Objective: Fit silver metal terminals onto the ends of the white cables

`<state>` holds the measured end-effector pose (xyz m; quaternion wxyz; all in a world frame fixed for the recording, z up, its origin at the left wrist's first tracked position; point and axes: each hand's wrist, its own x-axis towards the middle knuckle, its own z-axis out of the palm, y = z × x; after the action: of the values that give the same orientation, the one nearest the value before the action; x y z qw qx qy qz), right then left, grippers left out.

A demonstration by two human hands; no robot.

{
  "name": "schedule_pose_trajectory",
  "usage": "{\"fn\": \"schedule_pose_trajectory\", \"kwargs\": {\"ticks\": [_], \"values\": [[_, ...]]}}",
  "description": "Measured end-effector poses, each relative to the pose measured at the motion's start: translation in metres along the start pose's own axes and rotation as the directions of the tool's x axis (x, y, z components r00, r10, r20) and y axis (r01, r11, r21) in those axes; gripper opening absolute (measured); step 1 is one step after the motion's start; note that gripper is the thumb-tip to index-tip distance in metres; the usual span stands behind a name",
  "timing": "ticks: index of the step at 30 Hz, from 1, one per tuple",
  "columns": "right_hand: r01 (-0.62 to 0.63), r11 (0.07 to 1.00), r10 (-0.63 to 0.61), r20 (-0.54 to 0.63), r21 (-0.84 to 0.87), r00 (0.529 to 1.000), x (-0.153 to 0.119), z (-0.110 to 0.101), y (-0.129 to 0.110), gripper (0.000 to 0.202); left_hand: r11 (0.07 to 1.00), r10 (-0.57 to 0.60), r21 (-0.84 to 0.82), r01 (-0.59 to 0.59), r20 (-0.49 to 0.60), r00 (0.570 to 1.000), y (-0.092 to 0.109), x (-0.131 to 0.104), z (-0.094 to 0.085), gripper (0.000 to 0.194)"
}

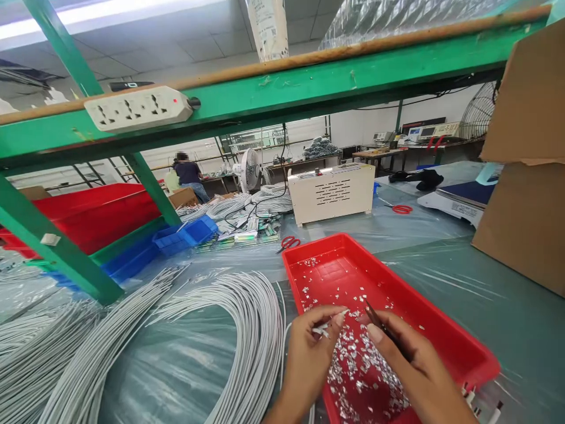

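Note:
My left hand (309, 344) is closed, thumb and fingers pinching a thin grey-white cable (321, 331) near its end. In my right hand (410, 356) is a pair of dark tweezers (376, 321), its tip pointing up and left, a short gap from the left fingertips. Both hands are over a red plastic tray (441, 318). Small silvery foil scraps (353, 347) lie scattered across its floor, thickest below my hands. The cable's far part is partly hidden by the left hand and wrist.
A large coil of grey cables (251, 318) lies left of the tray, with more bundles (110, 347) farther left. Behind stand red-handled scissors (289, 242), a beige machine (333, 194) and a blue bin (188, 232). Cardboard boxes (523, 224) border the right. A green shelf beam (309, 88) crosses overhead.

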<state>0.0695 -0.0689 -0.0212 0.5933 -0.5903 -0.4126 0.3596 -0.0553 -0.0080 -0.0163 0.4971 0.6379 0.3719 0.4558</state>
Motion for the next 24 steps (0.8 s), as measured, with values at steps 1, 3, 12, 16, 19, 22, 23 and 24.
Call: {"fn": "schedule_pose_trajectory", "kwargs": {"ticks": [1,3,12,16,19,22,23,24], "values": [[-0.003,1.0,0.003,0.004,-0.01,1.0,0.0,-0.0001,0.0027,0.036,1.0,0.001,-0.006,0.0,0.012,1.0,0.0008,-0.0005,0.0001,0.017],[-0.001,1.0,0.001,0.01,-0.023,1.0,0.0007,0.0005,0.0069,0.035,1.0,0.006,0.011,-0.007,0.029,1.0,0.0019,-0.0016,0.0006,0.018],[0.06,0.983,-0.028,0.183,-0.173,0.983,0.0026,-0.0007,0.0068,0.031,0.999,-0.046,-0.006,0.047,0.077,0.996,0.0045,-0.0003,-0.0006,0.018],[0.066,0.984,-0.024,0.245,-0.165,0.969,0.0033,-0.0014,0.008,0.031,0.998,-0.05,-0.039,0.054,0.095,0.994,0.0057,-0.0004,-0.0001,0.018],[0.08,0.981,-0.033,0.259,-0.176,0.965,0.0031,-0.0014,0.0089,0.031,0.997,-0.062,-0.043,0.067,0.106,0.992,0.0062,-0.001,0.0011,0.016],[0.086,0.976,-0.034,0.254,-0.199,0.967,0.0021,-0.0009,0.0088,0.031,0.997,-0.065,-0.037,0.07,0.117,0.991,0.0058,-0.0021,0.0016,0.016],[0.085,0.976,-0.034,0.247,-0.199,0.968,0.0016,-0.0005,0.0085,0.031,0.997,-0.061,-0.032,0.065,0.118,0.991,0.0054,-0.0024,0.0016,0.017],[0.08,0.976,-0.031,0.237,-0.2,0.971,0.0012,0.0,0.0081,0.031,0.998,-0.055,-0.025,0.058,0.118,0.992,0.0049,-0.0027,0.0015,0.017]]}}
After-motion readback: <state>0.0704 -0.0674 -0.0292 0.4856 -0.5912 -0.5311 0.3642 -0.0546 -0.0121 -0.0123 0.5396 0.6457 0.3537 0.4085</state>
